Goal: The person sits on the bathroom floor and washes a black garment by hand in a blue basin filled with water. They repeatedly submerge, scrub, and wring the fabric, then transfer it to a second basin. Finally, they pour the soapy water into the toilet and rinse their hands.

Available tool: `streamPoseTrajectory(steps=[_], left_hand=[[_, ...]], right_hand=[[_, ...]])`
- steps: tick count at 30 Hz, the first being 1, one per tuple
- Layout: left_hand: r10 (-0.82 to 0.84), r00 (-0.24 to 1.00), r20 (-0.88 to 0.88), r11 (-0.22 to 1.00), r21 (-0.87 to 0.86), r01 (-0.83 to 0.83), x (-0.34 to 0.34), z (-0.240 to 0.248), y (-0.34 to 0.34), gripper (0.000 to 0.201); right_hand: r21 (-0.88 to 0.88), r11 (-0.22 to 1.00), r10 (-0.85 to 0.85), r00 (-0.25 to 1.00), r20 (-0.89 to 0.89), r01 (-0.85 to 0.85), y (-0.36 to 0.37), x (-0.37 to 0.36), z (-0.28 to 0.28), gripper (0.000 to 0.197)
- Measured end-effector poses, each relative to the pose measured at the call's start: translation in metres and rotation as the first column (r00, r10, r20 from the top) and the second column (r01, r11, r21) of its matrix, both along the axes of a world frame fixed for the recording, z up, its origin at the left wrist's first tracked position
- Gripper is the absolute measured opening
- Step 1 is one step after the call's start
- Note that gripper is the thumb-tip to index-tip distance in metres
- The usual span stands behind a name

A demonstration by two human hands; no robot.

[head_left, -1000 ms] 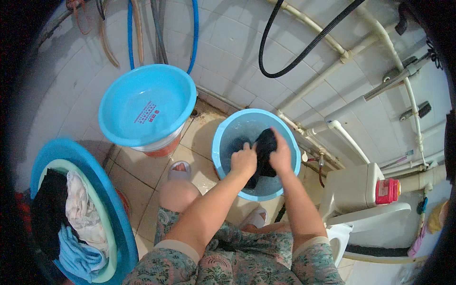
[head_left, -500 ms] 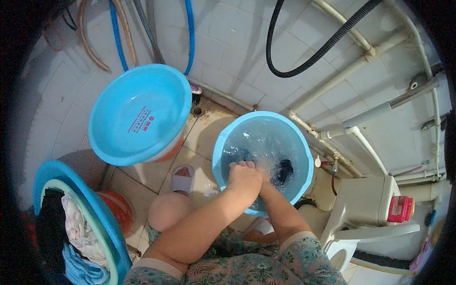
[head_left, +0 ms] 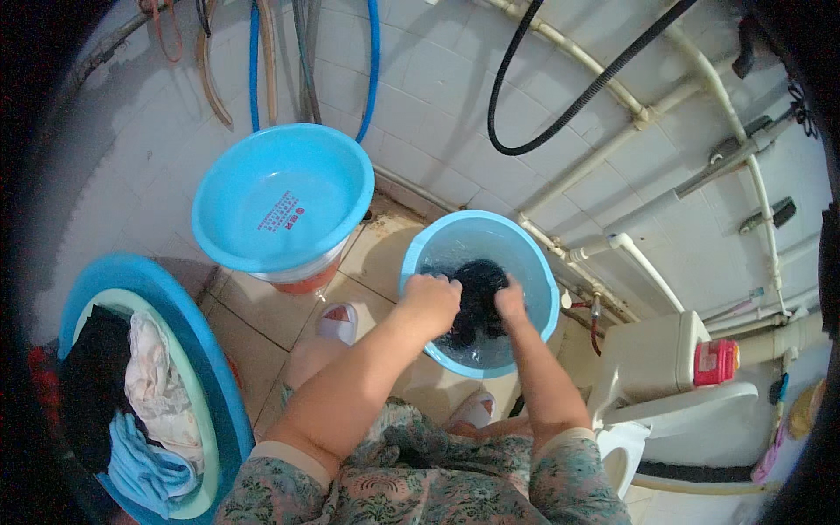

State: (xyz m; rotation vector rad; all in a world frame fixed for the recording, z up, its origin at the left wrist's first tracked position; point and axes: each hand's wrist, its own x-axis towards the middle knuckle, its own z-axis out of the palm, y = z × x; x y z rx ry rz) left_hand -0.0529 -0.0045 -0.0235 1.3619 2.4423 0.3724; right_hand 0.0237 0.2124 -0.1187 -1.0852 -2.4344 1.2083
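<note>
A light blue basin [head_left: 544, 254] with water in it stands on the floor in front of me. Over its middle a wet black cloth [head_left: 479, 289] is bunched up, its kind of garment not clear. My left hand [head_left: 433, 302] is closed at the left side of the cloth, its knuckles up. On the opposite side my right hand [head_left: 512, 299] grips the cloth with curled fingers. The lower part of the cloth reaches down to the water, and whether it is under the surface is hard to tell.
Back left, a bright blue basin [head_left: 249, 206] rests on a bucket [head_left: 308, 278]. Near left, a pale green basin [head_left: 203, 420] inside a blue tub [head_left: 229, 389] holds black, white and blue clothes. At right are a white toilet [head_left: 652, 359] with a red container [head_left: 716, 362] and wall pipes.
My hands were pressed together over the water. They have moved apart, and the black cloth has come up between them. The view has also shifted somewhat.
</note>
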Motion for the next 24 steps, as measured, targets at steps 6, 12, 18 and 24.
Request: streamPoseTrajectory(steps=[6,12,18,24], left_hand=[[0.028,0.999,0.035,0.998,0.052,-0.029,-0.004,0.009,-0.009,0.04],[0.046,0.996,0.082,0.999,-0.012,-0.046,-0.006,0.016,-0.017,0.042],[0.071,0.992,0.107,0.996,0.042,-0.076,-0.011,0.016,-0.022,0.042],[0.078,0.994,0.072,0.986,0.142,-0.087,-0.013,0.016,-0.022,0.033]], right_hand=[[0.003,0.995,-0.097,0.972,-0.213,0.1,0.027,0.032,0.17,0.032],[0.171,0.983,0.048,0.809,-0.586,0.066,0.047,0.065,0.276,0.029],[0.53,0.847,0.247,0.853,-0.459,0.04,0.032,0.043,0.313,0.035],[0.667,0.735,0.259,0.961,-0.103,-0.126,0.026,0.019,0.219,0.058]])
